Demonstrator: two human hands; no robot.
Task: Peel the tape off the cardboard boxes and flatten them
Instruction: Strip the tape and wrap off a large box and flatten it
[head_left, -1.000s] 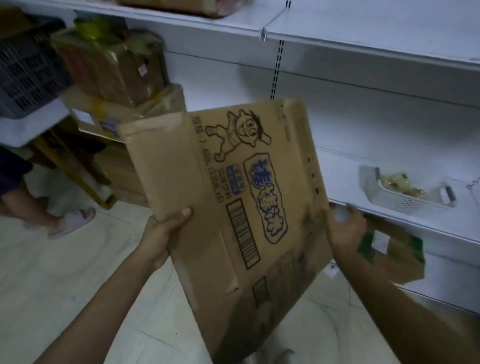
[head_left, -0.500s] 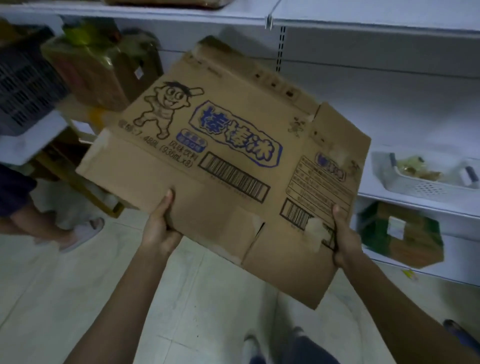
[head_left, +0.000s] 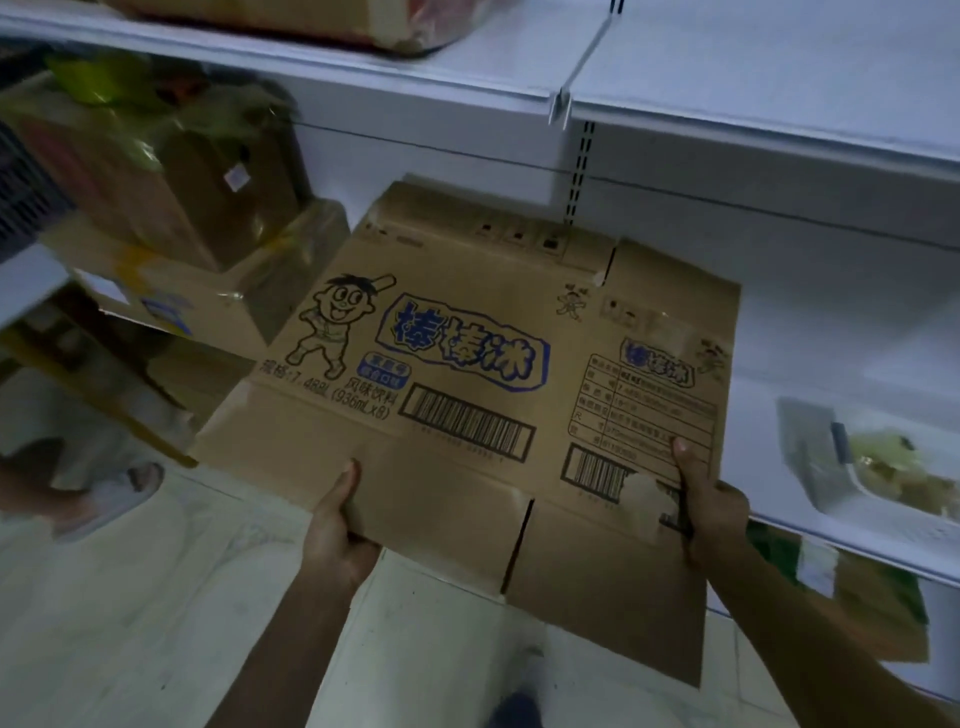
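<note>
1. One flattened cardboard box (head_left: 467, 415), printed face up, was held level between both hands, in front of the white shelving (head_left: 727, 78).
2. Left hand (head_left: 337, 535): it gripped the box's near edge, thumb on top and fingers out of sight beneath.
3. Right hand (head_left: 711, 514): it gripped the near right part of the box, thumb lying beside a printed barcode and fingers underneath.
4. Edges: the far edge lay close to the shelving's back panel. One slit separated two near flaps between the hands. The right flap hung below the right hand.
5. One torn tape patch (head_left: 644, 499) sat just left of the right thumb.
6. Open room: pale floor (head_left: 156, 597) spread below and left of the left hand.
7. Two barcodes were printed on the box.
8. Two stacked cartons (head_left: 208, 218) stood beyond the left hand, well apart from it.
9. One white basket (head_left: 831, 467) sat on a shelf right of the right hand.
10. One green-and-brown carton (head_left: 872, 613) lay blurred below that shelf.
11. One sandalled foot (head_left: 114, 493) stood far left.
</note>
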